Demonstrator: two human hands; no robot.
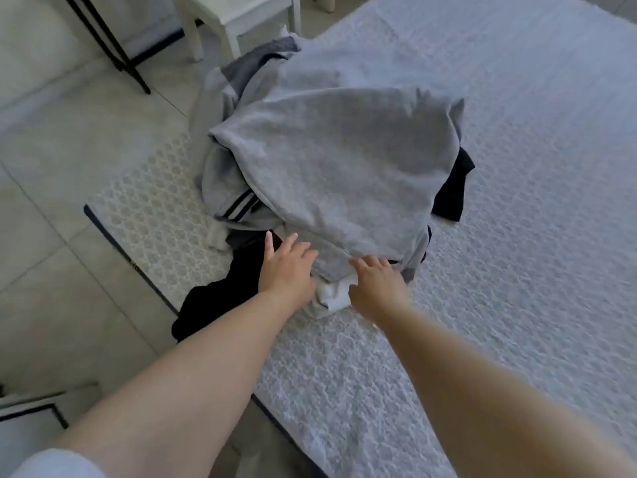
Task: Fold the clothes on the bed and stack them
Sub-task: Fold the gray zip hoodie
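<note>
**A:** so how far along is the folding? looks like barely started to me

**B:** yeah, I'd say nothing's folded yet. Everything sits in one rumpled heap on the pale quilted bed, near its left edge. The big light grey sweatshirt-type garment is draped over the top of the heap, a grey piece with black-and-white striped trim pokes out on the heap's left, and black fabric sticks out on its right. No neat stack anywhere in view.

**A:** and the hands?

**B:** both at the near side of the heap. Left hand lies flat on it with fingers spread, not gripping. Right hand has fingers curled down at the grey hem, just above a small white bunched item. Can't tell if it's actually pinching anything.

**A:** anything in the way?

**B:** another black garment trails from the heap over the bed's edge toward the tiled floor, so it could slide off. A white side table stands beyond the heap, well clear. Right of the heap there's open bed for folding.
</note>
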